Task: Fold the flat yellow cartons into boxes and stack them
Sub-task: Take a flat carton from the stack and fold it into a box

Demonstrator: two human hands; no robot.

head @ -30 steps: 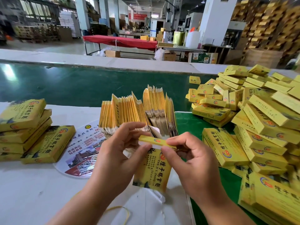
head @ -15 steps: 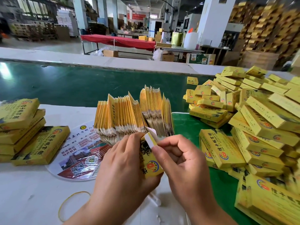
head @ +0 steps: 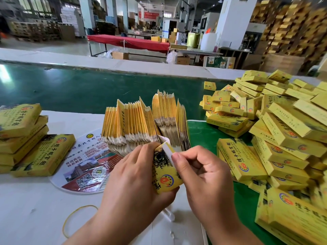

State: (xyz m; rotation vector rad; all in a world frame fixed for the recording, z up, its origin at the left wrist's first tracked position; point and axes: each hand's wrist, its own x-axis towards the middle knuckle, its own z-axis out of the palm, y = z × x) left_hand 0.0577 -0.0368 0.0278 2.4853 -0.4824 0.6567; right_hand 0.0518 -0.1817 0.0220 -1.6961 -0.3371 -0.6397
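Just in front of the flats (head: 146, 124), my left hand (head: 134, 181) grips 1 carton (head: 166, 175) upright, while my right hand (head: 203, 175) pinches its white flap (head: 168, 149). Right of the flats lies the box pile (head: 276, 131).

A factory packing hall is being shown: a green conveyor belt (head: 74, 89) is being run along the bench's far edge, folded yellow boxes (head: 283, 124) are being heaped at its right edge, and pallets (head: 286, 29) are being stacked high behind white pillars (head: 235, 20).
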